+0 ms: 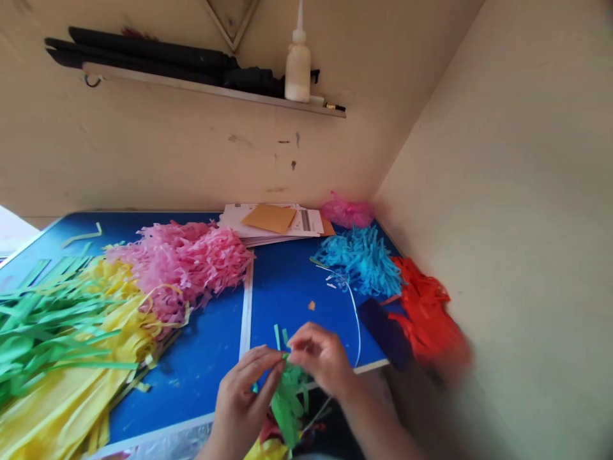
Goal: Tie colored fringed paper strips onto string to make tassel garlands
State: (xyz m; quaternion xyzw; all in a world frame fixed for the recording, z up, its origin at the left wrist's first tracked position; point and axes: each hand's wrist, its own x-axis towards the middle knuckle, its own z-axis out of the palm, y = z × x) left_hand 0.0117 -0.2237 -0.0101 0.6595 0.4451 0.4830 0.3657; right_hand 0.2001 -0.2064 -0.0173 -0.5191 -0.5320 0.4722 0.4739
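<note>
My left hand (242, 399) and my right hand (322, 359) meet over the front edge of the blue table (287, 281). Both pinch the top of a bunch of green paper strips (288, 399) that hangs down between them, below the table edge. A few strip ends stick up above my fingers. Something red and yellow shows beneath the bunch.
Piles of cut paper fringe lie on the table: green (33, 332) and yellow (90, 377) at left, pink (186, 262) in the middle, light blue (361, 259) and red (424, 310) at right. Papers with an orange envelope (272, 220) lie at the back. A white glue bottle (297, 64) stands on the wall shelf.
</note>
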